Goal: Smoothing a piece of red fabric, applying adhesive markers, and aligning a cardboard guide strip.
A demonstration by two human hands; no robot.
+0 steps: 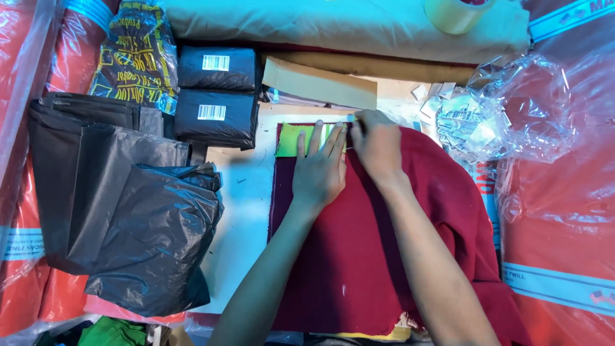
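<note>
A dark red cloth (359,256) lies spread on the white table (243,211). A lime green card (291,138) sits at its top left corner. My left hand (318,170) lies flat, palm down, with fingers spread over the green card and the red cloth. My right hand (377,144) is just to its right at the cloth's top edge, fingers curled and pinching something small that I cannot make out.
Folded black plastic bags (122,205) fill the left side. Two black wrapped parcels (216,96) with white labels lie above them. A beige fabric roll (346,25), a tape roll (456,13) and a brown envelope (320,83) lie at the back. Crumpled clear plastic (512,109) sits right.
</note>
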